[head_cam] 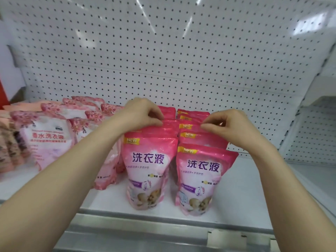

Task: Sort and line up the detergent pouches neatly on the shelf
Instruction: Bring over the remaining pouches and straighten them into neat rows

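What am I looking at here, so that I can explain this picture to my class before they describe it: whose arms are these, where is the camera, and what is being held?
There is no machine here: these are a person's two bare arms. The one picture comes from a camera worn on the head, looking forward and down, so the arms reach away from you. On the white shelf stand bright pink pouches in two rows running front to back. Paler floral pouches sit to their left, and a perforated back wall rises behind. The left hand seems to pinch the top of a pouch in the left row. The right hand does the same in the right row.
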A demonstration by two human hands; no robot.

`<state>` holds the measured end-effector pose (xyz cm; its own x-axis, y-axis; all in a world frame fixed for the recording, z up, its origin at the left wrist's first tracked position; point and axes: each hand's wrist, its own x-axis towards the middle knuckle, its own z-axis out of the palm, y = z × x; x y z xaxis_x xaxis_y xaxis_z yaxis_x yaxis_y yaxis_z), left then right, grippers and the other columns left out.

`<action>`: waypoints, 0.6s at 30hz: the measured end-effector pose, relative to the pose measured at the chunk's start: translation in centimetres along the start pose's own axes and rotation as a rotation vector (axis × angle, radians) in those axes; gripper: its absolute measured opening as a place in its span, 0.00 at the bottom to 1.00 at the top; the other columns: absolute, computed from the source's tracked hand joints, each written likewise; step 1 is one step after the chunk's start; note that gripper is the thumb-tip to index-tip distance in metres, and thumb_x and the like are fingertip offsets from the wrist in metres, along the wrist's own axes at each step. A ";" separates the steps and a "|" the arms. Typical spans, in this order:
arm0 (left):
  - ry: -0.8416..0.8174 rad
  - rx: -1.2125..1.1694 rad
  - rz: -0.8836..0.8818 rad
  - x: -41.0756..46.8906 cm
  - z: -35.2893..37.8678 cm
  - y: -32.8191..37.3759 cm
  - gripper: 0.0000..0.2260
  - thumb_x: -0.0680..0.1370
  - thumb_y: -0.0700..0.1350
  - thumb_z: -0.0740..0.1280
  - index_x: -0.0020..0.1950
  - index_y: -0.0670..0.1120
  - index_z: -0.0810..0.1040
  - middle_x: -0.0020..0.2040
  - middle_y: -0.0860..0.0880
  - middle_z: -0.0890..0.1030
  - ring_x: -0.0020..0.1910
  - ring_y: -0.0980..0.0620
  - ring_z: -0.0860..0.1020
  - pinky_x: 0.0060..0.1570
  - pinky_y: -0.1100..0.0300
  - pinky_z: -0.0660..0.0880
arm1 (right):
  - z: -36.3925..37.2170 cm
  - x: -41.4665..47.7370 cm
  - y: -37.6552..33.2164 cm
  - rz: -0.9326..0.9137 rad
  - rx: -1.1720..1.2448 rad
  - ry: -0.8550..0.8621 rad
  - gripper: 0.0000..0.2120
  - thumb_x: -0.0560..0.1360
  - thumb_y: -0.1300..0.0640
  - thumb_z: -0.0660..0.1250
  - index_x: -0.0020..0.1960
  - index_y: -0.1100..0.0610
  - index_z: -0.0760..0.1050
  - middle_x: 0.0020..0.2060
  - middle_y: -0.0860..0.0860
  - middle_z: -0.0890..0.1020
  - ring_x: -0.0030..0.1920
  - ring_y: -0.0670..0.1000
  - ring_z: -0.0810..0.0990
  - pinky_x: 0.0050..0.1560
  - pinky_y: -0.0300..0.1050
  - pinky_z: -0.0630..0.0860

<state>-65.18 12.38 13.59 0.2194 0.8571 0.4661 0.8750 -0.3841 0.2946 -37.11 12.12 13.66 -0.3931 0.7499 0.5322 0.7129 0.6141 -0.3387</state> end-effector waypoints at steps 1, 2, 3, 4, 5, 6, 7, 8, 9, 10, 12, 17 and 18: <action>0.072 -0.036 0.041 -0.8 -0.3 0.4 0.07 0.70 0.53 0.75 0.47 0.56 0.85 0.43 0.60 0.84 0.45 0.63 0.79 0.53 0.62 0.73 | -0.1 -1.0 -0.5 -0.021 0.047 0.003 0.12 0.68 0.34 0.70 0.41 0.41 0.84 0.35 0.38 0.84 0.35 0.36 0.78 0.37 0.29 0.72; 0.097 -0.074 0.075 -1.9 -0.4 0.9 0.07 0.70 0.56 0.74 0.45 0.57 0.85 0.42 0.62 0.84 0.43 0.66 0.79 0.51 0.64 0.74 | 0.0 -2.1 -0.9 -0.027 0.064 -0.034 0.15 0.66 0.31 0.69 0.41 0.41 0.83 0.34 0.38 0.84 0.34 0.36 0.78 0.35 0.28 0.71; 0.069 -0.084 0.098 -3.0 -0.4 1.4 0.09 0.69 0.59 0.72 0.45 0.57 0.85 0.41 0.63 0.83 0.41 0.68 0.79 0.48 0.66 0.74 | 0.5 -3.2 -1.2 -0.023 0.049 -0.090 0.18 0.65 0.29 0.69 0.42 0.42 0.83 0.33 0.39 0.83 0.33 0.37 0.78 0.34 0.30 0.72; 0.012 -0.051 0.108 -4.0 -0.1 1.8 0.12 0.68 0.62 0.72 0.47 0.58 0.85 0.41 0.64 0.83 0.40 0.68 0.78 0.46 0.67 0.74 | 1.1 -4.1 -1.3 -0.019 0.011 -0.139 0.21 0.65 0.30 0.70 0.42 0.47 0.83 0.31 0.42 0.82 0.31 0.38 0.76 0.33 0.33 0.71; -0.038 0.026 0.103 -4.7 0.4 2.0 0.14 0.68 0.62 0.72 0.49 0.57 0.84 0.42 0.63 0.83 0.40 0.65 0.78 0.45 0.65 0.74 | 1.6 -4.8 -1.2 -0.011 -0.026 -0.160 0.21 0.67 0.33 0.72 0.40 0.52 0.81 0.29 0.47 0.80 0.29 0.40 0.72 0.34 0.39 0.71; -0.049 0.114 0.088 -5.2 1.0 2.1 0.14 0.69 0.61 0.72 0.49 0.56 0.84 0.42 0.60 0.83 0.41 0.60 0.79 0.45 0.61 0.75 | 1.9 -5.1 -1.2 0.005 -0.052 -0.150 0.20 0.69 0.39 0.74 0.37 0.56 0.79 0.28 0.51 0.77 0.28 0.43 0.69 0.33 0.44 0.70; -0.019 0.182 0.063 -5.5 1.5 2.2 0.12 0.69 0.59 0.74 0.48 0.55 0.84 0.41 0.58 0.82 0.41 0.56 0.78 0.44 0.58 0.75 | 2.0 -5.2 -1.0 0.023 -0.064 -0.120 0.18 0.70 0.43 0.75 0.35 0.58 0.77 0.26 0.52 0.74 0.27 0.44 0.66 0.33 0.46 0.68; 0.037 0.207 0.033 -5.7 1.8 2.4 0.11 0.69 0.58 0.74 0.47 0.54 0.84 0.38 0.57 0.81 0.41 0.53 0.78 0.43 0.56 0.75 | 1.9 -5.2 -0.9 0.037 -0.079 -0.092 0.18 0.71 0.46 0.75 0.33 0.58 0.75 0.24 0.51 0.71 0.27 0.45 0.64 0.32 0.46 0.66; 0.099 0.196 0.008 -5.7 1.9 2.5 0.11 0.69 0.57 0.75 0.47 0.54 0.84 0.37 0.57 0.79 0.40 0.51 0.78 0.43 0.55 0.75 | 1.7 -5.0 -0.8 0.047 -0.105 -0.078 0.18 0.70 0.46 0.76 0.32 0.57 0.75 0.23 0.50 0.70 0.27 0.46 0.63 0.31 0.45 0.65; 0.144 0.173 -0.007 -5.7 2.1 2.7 0.11 0.68 0.57 0.75 0.47 0.55 0.84 0.36 0.57 0.79 0.40 0.51 0.77 0.44 0.55 0.75 | 1.5 -4.9 -0.9 0.053 -0.138 -0.076 0.16 0.70 0.46 0.76 0.33 0.56 0.77 0.23 0.51 0.71 0.27 0.47 0.64 0.31 0.45 0.66; 0.174 0.159 0.010 -5.7 2.5 2.9 0.11 0.69 0.57 0.75 0.48 0.55 0.84 0.38 0.57 0.81 0.41 0.53 0.78 0.44 0.55 0.76 | 1.3 -4.7 -0.9 0.063 -0.178 -0.090 0.13 0.70 0.45 0.76 0.34 0.52 0.80 0.24 0.51 0.74 0.29 0.49 0.67 0.33 0.45 0.68; 0.236 0.265 0.152 -6.8 3.4 2.5 0.21 0.71 0.58 0.73 0.62 0.53 0.79 0.53 0.54 0.83 0.53 0.50 0.80 0.48 0.56 0.75 | 1.8 -5.7 -0.8 0.065 -0.152 -0.053 0.12 0.69 0.42 0.75 0.46 0.49 0.84 0.32 0.47 0.82 0.37 0.50 0.79 0.43 0.50 0.78; 0.289 0.300 0.183 -7.4 3.6 2.3 0.25 0.71 0.57 0.73 0.66 0.51 0.76 0.59 0.52 0.81 0.60 0.49 0.77 0.57 0.54 0.73 | 1.9 -5.8 -0.8 0.053 -0.149 -0.030 0.13 0.69 0.40 0.75 0.45 0.48 0.83 0.32 0.47 0.82 0.36 0.50 0.79 0.42 0.50 0.78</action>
<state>-63.23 6.45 7.80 0.2902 0.6367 0.7145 0.9286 -0.3678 -0.0494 -36.49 7.72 9.37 -0.3679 0.7889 0.4923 0.8105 0.5316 -0.2461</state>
